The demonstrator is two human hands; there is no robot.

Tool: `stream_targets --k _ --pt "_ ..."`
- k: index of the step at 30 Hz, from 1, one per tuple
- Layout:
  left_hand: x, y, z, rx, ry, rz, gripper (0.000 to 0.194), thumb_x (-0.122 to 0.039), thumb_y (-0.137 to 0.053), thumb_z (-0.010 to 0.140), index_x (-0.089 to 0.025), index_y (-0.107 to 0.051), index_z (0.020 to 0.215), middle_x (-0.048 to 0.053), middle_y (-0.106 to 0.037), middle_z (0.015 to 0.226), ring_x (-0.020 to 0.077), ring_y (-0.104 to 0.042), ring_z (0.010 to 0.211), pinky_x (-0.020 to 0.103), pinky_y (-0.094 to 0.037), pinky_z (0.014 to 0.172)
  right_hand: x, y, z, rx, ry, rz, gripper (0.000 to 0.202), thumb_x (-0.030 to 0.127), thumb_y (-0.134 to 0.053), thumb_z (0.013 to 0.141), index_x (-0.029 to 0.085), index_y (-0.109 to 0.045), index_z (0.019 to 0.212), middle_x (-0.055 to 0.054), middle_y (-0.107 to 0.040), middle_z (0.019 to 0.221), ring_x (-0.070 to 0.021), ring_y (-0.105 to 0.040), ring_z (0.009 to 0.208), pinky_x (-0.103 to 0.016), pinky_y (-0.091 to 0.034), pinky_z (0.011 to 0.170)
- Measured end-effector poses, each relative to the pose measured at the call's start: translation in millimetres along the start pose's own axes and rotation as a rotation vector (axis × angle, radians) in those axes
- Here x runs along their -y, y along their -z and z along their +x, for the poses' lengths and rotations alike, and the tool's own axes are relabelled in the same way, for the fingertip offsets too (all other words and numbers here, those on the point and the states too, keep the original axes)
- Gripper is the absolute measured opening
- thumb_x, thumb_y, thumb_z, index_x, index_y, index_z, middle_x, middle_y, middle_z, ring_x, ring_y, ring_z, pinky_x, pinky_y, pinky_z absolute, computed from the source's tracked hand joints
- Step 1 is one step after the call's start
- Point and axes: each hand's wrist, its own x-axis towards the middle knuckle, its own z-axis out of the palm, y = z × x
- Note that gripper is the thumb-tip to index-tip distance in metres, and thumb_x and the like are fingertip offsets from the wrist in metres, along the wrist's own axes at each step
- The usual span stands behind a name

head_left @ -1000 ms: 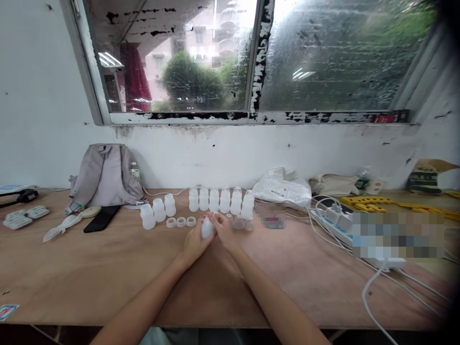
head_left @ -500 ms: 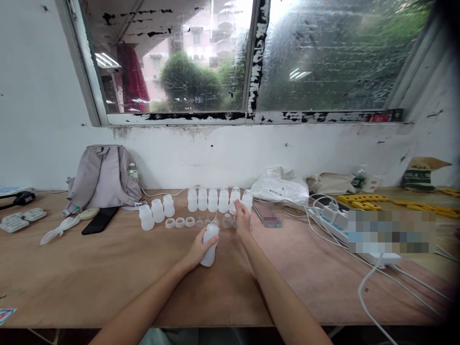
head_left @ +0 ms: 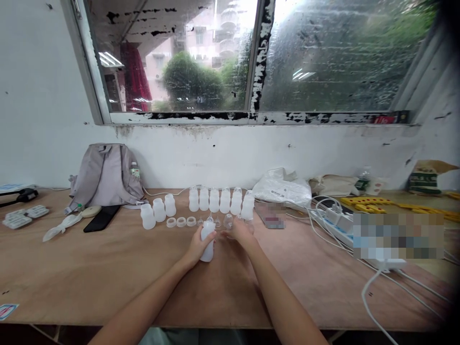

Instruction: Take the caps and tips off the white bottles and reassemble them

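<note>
My left hand [head_left: 197,247] is wrapped round a frosted white bottle [head_left: 207,243] that stands nearly upright over the brown table. My right hand [head_left: 243,231] is at the clear domed caps [head_left: 228,220]; its fingers are blurred and whatever lies between them cannot be made out. Behind the hands is a row of several white bottles with clear caps [head_left: 224,200]. Three open white bottles [head_left: 158,211] stand to the left. Three translucent rings [head_left: 181,222] lie in front of them, beside small clear nipples [head_left: 217,220] partly hidden by the held bottle.
A grey backpack [head_left: 105,175], a black phone [head_left: 101,218] and a plastic bag [head_left: 64,226] sit at the left. Right of the bottles are a white plastic package [head_left: 282,188], a power strip [head_left: 338,230] with loose cables and yellow parts [head_left: 366,203].
My right hand has come down from the capped bottle row to the clear caps in front. The bottle in my left hand is more upright and slightly further left.
</note>
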Motion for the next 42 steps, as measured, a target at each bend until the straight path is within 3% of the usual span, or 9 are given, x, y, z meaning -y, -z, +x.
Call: stream_targets --k 3,9,14,19,24,27,33,37,42 --pt "2.5 1.2 1.5 -0.016 0.001 0.032 0.045 -0.052 -0.059 0.066 -0.017 -0.046 0.092 -0.003 -0.054 0.061 0.0100 -0.051 0.046 0.023 -0.043 0.044 4.2 8.5 -2.6 0.053 -0.050 -0.081 0.060 0.046 -0.069 0.056 0.011 -0.051 0.101 -0.022 -0.062 0.094 -0.0305 -0.060 0.087 -0.033 -0.041 0.064" --pt "3.6 5.6 4.1 -0.158 -0.129 0.244 0.038 -0.048 -0.059 0.066 -0.015 -0.055 0.086 0.003 -0.061 0.071 0.0160 -0.058 0.065 0.027 -0.045 0.060 26.5 16.6 -10.0 -0.230 0.160 0.261 0.038 0.053 -0.041 0.079 0.018 -0.054 0.082 -0.005 -0.063 0.068 -0.0168 -0.058 0.064 -0.024 -0.036 0.055" --pt "1.0 9.6 3.6 -0.232 -0.175 0.500 0.037 -0.038 -0.062 0.064 -0.015 -0.056 0.094 0.006 -0.064 0.083 0.0216 -0.059 0.078 0.029 -0.044 0.067 49.2 3.6 -26.8 -0.067 0.328 0.405 0.041 0.058 -0.044 0.074 0.019 -0.056 0.071 -0.002 -0.059 0.060 -0.0143 -0.054 0.056 -0.023 -0.032 0.050" --pt "-0.5 11.0 2.0 -0.138 -0.198 0.634 0.041 -0.024 -0.064 0.058 -0.017 -0.053 0.097 0.004 -0.065 0.082 0.0211 -0.060 0.074 0.027 -0.044 0.061 60.7 -2.3 -41.3 -0.154 0.263 0.274 0.037 0.056 -0.050 0.071 0.019 -0.056 0.071 -0.004 -0.061 0.063 -0.0166 -0.055 0.060 -0.024 -0.031 0.052" --pt "-6.8 11.9 1.1 0.096 -0.160 0.378 0.027 -0.016 -0.064 0.052 -0.013 -0.056 0.078 0.002 -0.062 0.072 0.0154 -0.054 0.065 0.026 -0.041 0.060 58.9 2.9 -40.9 -0.167 0.293 0.334 0.033 0.048 -0.050 0.072 0.018 -0.054 0.058 -0.003 -0.058 0.057 -0.0141 -0.051 0.056 -0.024 -0.030 0.052" --pt "-11.5 16.3 -3.6 0.301 0.054 0.075 0.021 -0.018 -0.063 0.053 -0.013 -0.053 0.072 0.000 -0.056 0.062 0.0123 -0.050 0.055 0.025 -0.038 0.055 57.0 5.4 -40.0 -0.105 0.382 0.514 0.036 0.046 -0.050 0.072 0.018 -0.047 0.050 0.001 -0.049 0.049 -0.0107 -0.044 0.049 -0.023 -0.028 0.049" --pt "-10.6 26.7 -7.6 0.751 0.378 -0.570 0.030 -0.031 -0.058 0.060 -0.013 -0.052 0.083 -0.003 -0.047 0.056 0.0110 -0.047 0.049 0.025 -0.035 0.049 57.3 9.8 -44.1 0.249 0.535 0.997 0.031 0.048 -0.046 0.076 0.018 -0.055 0.077 0.005 -0.046 0.053 -0.0062 -0.038 0.040 -0.019 -0.027 0.038" --pt "-5.8 31.5 -0.6 0.797 0.374 -0.666 0.030 -0.028 -0.056 0.062 -0.012 -0.051 0.087 -0.002 -0.046 0.058 0.0110 -0.047 0.051 0.024 -0.033 0.048 53.7 4.9 -38.0 0.333 0.523 1.068 0.037 0.049 -0.049 0.075 0.020 -0.052 0.097 0.005 -0.047 0.057 -0.0052 -0.039 0.036 -0.018 -0.027 0.034" --pt "-12.0 41.8 2.4 0.781 0.297 -0.772 0.033 -0.033 -0.058 0.062 -0.013 -0.050 0.086 -0.004 -0.042 0.056 0.0089 -0.043 0.049 0.022 -0.031 0.046 44.7 -7.0 -23.4 0.259 0.521 1.100 0.034 0.048 -0.055 0.071 0.018 -0.053 0.088 0.002 -0.050 0.067 -0.0062 -0.044 0.045 -0.017 -0.030 0.035"
